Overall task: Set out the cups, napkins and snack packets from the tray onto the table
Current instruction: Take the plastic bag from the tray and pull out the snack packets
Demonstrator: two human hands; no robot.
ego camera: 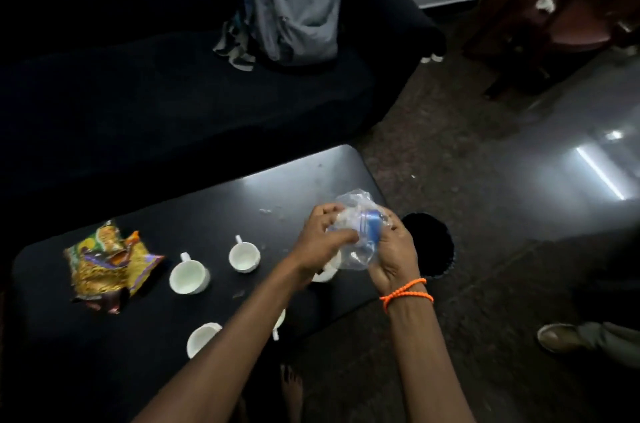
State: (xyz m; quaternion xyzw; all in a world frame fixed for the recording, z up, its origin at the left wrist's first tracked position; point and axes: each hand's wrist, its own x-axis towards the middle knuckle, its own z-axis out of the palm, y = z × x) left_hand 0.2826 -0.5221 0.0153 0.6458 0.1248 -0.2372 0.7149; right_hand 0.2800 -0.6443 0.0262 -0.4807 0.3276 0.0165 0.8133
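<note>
The left arm (pixel 242 315) hides most of two white cups: one cup (pixel 325 275) peeks out under the wrist, and another cup (pixel 280 320) shows only a rim and handle. The two hands cover much of the clear bag (pixel 353 232), so the blue thing (pixel 372 223) inside is too blurry to tell. The dark round thing (pixel 436 242) past the counter (pixel 242 200) is too dark to make out, and the shoe (pixel 557 337) at the right belongs to a leg cut off by the edge.

Beyond the table you have a dark sofa (pixel 173 103) with a grey backpack (pixel 298 6) standing on its seat — upright against the backrest. To your right, on the floor, someone's brown shoe (pixel 557 337) shows, and dark wooden furniture (pixel 554 6) stands in the far corner.
</note>
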